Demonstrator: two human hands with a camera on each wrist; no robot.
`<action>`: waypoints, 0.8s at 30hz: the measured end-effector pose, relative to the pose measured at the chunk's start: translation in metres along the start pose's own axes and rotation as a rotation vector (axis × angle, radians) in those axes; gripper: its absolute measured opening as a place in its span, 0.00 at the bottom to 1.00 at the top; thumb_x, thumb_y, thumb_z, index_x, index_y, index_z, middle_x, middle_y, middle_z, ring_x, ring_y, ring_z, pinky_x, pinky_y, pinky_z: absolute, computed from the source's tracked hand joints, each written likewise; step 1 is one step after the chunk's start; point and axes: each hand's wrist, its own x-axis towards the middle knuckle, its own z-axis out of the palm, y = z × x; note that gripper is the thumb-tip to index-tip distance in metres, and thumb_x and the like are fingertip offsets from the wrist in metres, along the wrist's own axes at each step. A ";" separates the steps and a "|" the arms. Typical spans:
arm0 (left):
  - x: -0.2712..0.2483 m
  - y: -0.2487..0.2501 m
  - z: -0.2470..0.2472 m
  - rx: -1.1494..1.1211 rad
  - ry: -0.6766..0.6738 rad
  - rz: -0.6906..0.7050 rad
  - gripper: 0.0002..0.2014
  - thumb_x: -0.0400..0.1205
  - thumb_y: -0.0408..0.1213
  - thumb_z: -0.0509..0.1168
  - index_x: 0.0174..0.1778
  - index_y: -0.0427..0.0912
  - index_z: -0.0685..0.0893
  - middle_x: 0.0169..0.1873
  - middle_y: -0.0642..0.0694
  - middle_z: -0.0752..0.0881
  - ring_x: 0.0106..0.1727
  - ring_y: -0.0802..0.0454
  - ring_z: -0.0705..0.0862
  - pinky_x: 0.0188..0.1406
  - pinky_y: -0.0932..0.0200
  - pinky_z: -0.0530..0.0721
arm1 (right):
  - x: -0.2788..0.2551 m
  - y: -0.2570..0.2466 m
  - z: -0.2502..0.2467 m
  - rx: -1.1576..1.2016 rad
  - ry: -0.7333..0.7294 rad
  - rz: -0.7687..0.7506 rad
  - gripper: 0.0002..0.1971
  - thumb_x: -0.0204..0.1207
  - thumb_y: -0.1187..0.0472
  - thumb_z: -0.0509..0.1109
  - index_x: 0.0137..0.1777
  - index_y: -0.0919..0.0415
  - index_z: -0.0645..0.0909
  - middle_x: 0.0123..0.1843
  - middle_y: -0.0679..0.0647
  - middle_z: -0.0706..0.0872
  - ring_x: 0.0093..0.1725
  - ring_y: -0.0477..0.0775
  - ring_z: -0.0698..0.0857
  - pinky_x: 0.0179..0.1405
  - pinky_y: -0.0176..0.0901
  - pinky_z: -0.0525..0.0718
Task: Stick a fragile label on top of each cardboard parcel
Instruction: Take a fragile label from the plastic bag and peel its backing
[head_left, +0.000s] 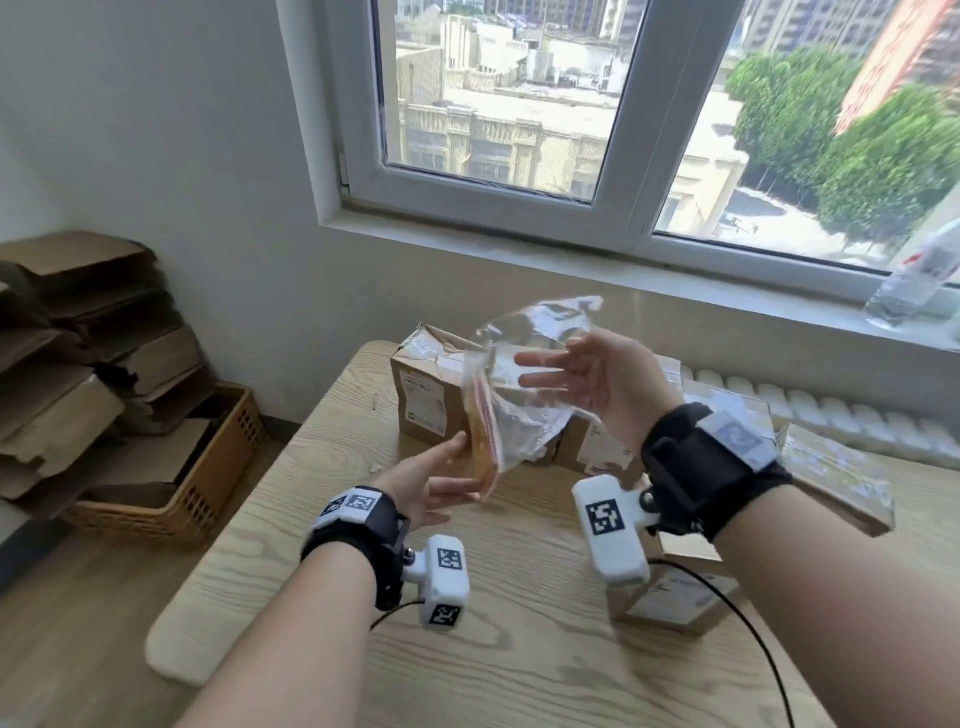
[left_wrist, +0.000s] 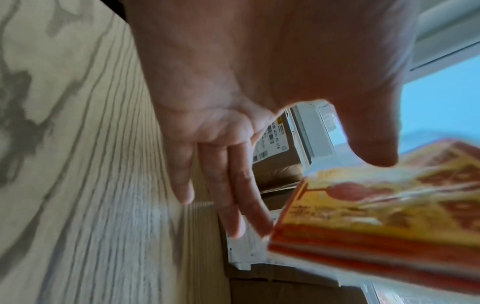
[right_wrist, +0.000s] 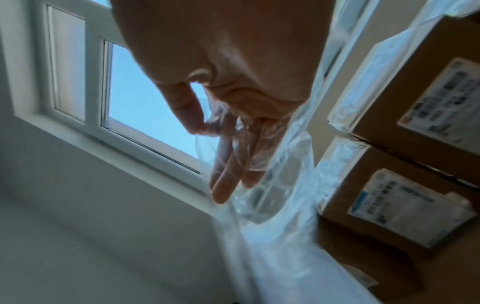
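Above the wooden table (head_left: 519, 649) my left hand (head_left: 457, 467) pinches a stack of orange and red fragile labels (head_left: 483, 447) at the lower end of a clear plastic bag (head_left: 535, 332). The left wrist view shows the thumb on the label stack (left_wrist: 376, 216) and the other fingers (left_wrist: 233, 205) straight. My right hand (head_left: 587, 379) is higher, its fingers straight and spread inside the bag's mouth. Film drapes over those fingers (right_wrist: 228, 164) of the right hand. Cardboard parcels stand behind the hands (head_left: 421, 395), at the centre (head_left: 597, 441) and at the near right (head_left: 675, 597).
A tape-wrapped parcel (head_left: 831, 478) lies at the table's right. Two labelled parcels (right_wrist: 428, 102) show in the right wrist view. A woven basket (head_left: 208, 493) and stacked flat cardboard (head_left: 78, 338) sit on the floor at left. A plastic bottle (head_left: 914, 280) stands on the windowsill.
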 end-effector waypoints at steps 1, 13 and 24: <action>0.003 -0.001 -0.002 -0.035 0.018 0.040 0.22 0.80 0.55 0.64 0.64 0.44 0.79 0.47 0.41 0.91 0.55 0.46 0.86 0.68 0.44 0.72 | -0.001 0.005 -0.004 0.041 0.025 0.044 0.10 0.80 0.70 0.50 0.38 0.61 0.66 0.53 0.72 0.89 0.40 0.65 0.90 0.43 0.52 0.88; 0.020 -0.012 0.001 -0.021 0.065 0.024 0.35 0.69 0.13 0.70 0.72 0.38 0.75 0.53 0.32 0.88 0.49 0.39 0.90 0.50 0.48 0.87 | -0.021 0.036 -0.037 0.195 0.039 0.191 0.06 0.69 0.66 0.53 0.35 0.63 0.70 0.55 0.69 0.88 0.50 0.67 0.89 0.54 0.60 0.86; 0.000 -0.004 0.000 0.063 0.003 0.039 0.03 0.80 0.27 0.68 0.48 0.36 0.84 0.42 0.36 0.90 0.46 0.37 0.88 0.51 0.40 0.86 | -0.032 0.082 -0.022 -0.300 -0.116 0.603 0.04 0.83 0.69 0.61 0.49 0.67 0.78 0.42 0.62 0.83 0.25 0.46 0.86 0.24 0.31 0.84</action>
